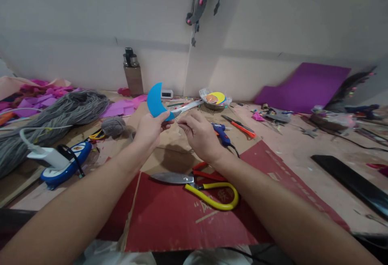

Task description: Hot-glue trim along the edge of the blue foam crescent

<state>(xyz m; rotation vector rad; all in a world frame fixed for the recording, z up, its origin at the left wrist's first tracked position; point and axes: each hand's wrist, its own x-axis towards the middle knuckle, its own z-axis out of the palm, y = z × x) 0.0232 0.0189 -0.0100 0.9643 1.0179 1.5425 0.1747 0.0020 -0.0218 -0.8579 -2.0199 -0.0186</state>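
Observation:
My left hand (151,129) is closed on a flat bright-blue crescent (155,101), thumb on its lower end. Close beside it, my right hand (198,133) is closed with its fingertips pinched together near the crescent's lower tip. What lies between those fingertips, if anything, is too small to make out. A long white strip-like thing (189,106) shows behind both hands. Below them, big scissors (222,206) with one yellow and one red handle lie on red cardboard (163,224); my right forearm hides part of the handles.
A blue glue gun (223,135) and an orange utility knife (242,127) lie right of my hands. Behind them is a bowl (214,105) with yellow pieces. Grey yarn (75,109) and a blue power strip (66,170) are left. A purple sheet (306,89) leans against the wall.

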